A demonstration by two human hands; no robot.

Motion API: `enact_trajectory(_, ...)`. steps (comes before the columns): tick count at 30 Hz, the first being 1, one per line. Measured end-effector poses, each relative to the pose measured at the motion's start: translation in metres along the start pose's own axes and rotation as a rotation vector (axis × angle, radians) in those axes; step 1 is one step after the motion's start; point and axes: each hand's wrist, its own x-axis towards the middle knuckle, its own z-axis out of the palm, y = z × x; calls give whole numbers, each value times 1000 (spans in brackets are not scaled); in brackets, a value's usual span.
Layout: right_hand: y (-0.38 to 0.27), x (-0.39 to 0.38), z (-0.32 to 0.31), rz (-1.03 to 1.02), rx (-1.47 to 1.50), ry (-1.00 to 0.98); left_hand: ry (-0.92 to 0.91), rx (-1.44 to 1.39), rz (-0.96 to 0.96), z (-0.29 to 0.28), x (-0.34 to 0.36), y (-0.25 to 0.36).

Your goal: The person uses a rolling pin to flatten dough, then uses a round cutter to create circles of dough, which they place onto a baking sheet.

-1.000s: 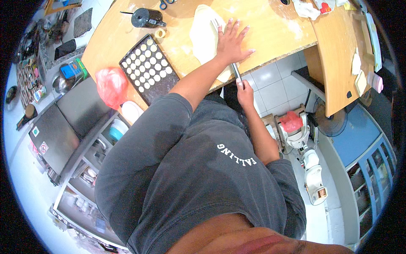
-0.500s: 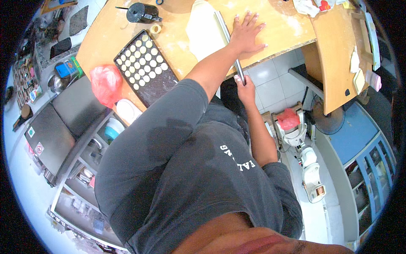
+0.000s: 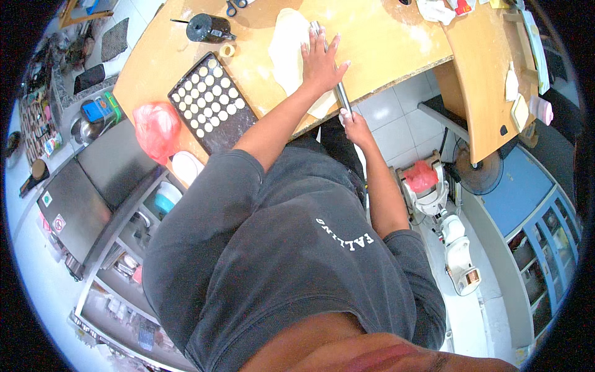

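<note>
A pale sheet of rolled-out dough (image 3: 288, 49) lies on the floured wooden table. Along its right side runs a metal rolling pin (image 3: 342, 94), its near end reaching past the table edge. My left hand (image 3: 322, 69) rests flat over the pin's middle with fingers stretched apart, partly above the dough. The fingers of my right hand (image 3: 357, 129) are wrapped round the near end of the pin, just off the table edge. To the left lies a black baking tray (image 3: 232, 127) with several rows of small round dough pieces, and a ring-shaped cutter (image 3: 227, 50) sits beyond it.
A black mug (image 3: 207, 28) and scissors (image 3: 235, 6) are at the table's far side. A red plastic bag (image 3: 157, 127) sits left of the tray. A white stand mixer (image 3: 427, 183) and a fan (image 3: 477, 170) stand below on the right, near a blue-topped cabinet (image 3: 517, 189).
The rolling pin has shifted left against the dough. My left hand has moved left along with it, still stretched flat. My right hand keeps its hold on the near end.
</note>
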Motion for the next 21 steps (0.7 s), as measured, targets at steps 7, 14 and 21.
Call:
enact_trajectory(7, 8, 4, -11, 141, 276, -78, -36, 222, 71, 31, 10, 13)
enact_trajectory(14, -40, -6, -20, 12, -179, 327, -117, 121, 239, 49, 44, 62)
enact_trajectory(21, -17, -12, -38, 24, -219, 600, -63, -175, 127, -8, -14, 28)
